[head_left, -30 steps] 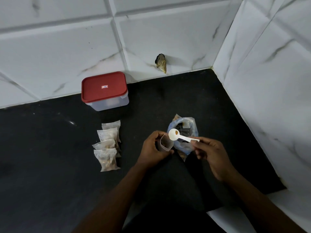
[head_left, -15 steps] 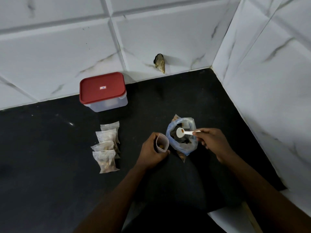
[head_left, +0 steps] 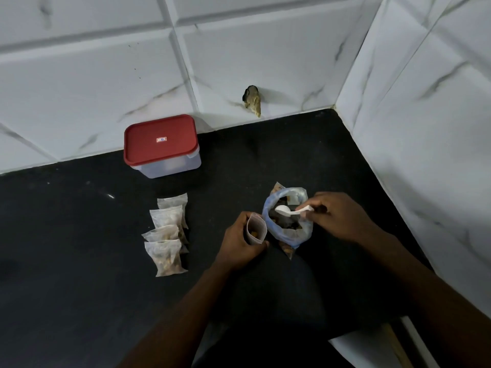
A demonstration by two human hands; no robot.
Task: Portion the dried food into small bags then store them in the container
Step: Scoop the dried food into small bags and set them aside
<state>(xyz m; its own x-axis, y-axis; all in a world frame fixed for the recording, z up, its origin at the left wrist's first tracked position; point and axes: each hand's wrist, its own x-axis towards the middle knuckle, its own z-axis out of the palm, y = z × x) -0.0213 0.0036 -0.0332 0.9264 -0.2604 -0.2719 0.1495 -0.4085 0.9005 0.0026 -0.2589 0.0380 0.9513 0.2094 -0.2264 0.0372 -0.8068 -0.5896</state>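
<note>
Scoop step, mid-portioning as I read it. My left hand (head_left: pixel 240 243) is curled round the small bag (head_left: pixel 256 229), holding it upright with the mouth open; a few brown bits show inside, so it's partly filled. My right hand (head_left: pixel 342 216) pinches the handle end of the white spoon (head_left: pixel 292 211), whose bowl sits in the mouth of the supply bag (head_left: pixel 288 235) over dark dried pieces. I can't tell if the bowl is loaded. Key relation: the spoon's long axis runs roughly left-right with the bowl end pointing at the small bag, whose mouth is just left of the supply bag's rim, near touching. The next transfer looks like a short lift and carry leftward, with spill risk at the narrow mouth. Several filled bags (head_left: pixel 167 235) lie overlapping in a row on the black counter (head_left: pixel 79 261), left of my left hand. The container (head_left: pixel 162 166) stands at the wall with its red lid (head_left: pixel 160 139) on — contents unclear, so storing is not yet done.
</note>
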